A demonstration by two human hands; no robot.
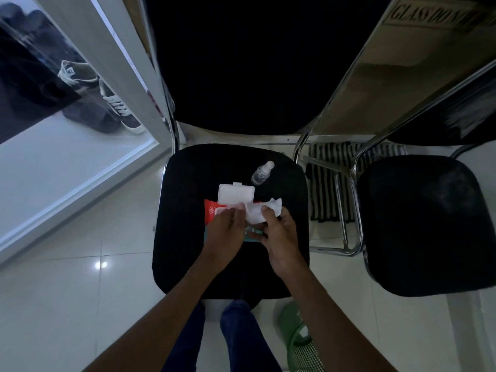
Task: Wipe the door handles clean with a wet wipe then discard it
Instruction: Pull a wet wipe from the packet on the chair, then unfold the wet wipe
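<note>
A green mesh bin (300,345) sits at the lower right, so discarding waits. At centre frame, the right hand (281,237) pinches the wet wipe (259,212), half out of the open pack (228,210) that the left hand (224,232) steadies on the chair seat (182,210); its fingers look loosely extended. Wiping seems unstarted. No door handle is discernible; the top is dark.

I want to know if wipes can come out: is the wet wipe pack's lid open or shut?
Open. The white flip lid stands raised behind the wet wipe pack, and a wipe is partly out.
</note>
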